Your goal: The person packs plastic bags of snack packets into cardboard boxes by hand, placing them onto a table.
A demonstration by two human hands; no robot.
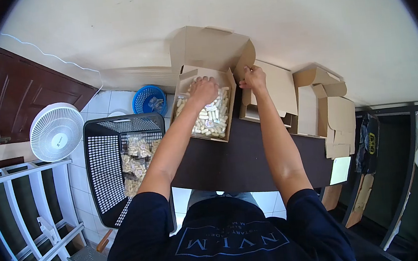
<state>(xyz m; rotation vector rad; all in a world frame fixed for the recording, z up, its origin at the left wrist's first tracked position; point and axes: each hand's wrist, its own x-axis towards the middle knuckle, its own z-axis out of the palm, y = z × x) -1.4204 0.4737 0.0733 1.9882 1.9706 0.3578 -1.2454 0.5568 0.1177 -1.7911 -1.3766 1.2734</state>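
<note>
An open cardboard box (232,112) stands on the dark table (222,164), filled with packs of pale, short pieces (213,115). Its lid (211,45) is raised against the wall. My left hand (204,90) lies on the packs in the upper part of the box, fingers apart and pointing away from me. My right hand (254,78) is at the box's right side, its fingers closed on the side flap of the lid (245,60).
More cardboard boxes (277,82) (311,106) stand to the right, near a pale green sheet (340,170). At left are a black basket (103,164) holding similar packs (137,159), a blue basket (149,100) and a white fan (56,132).
</note>
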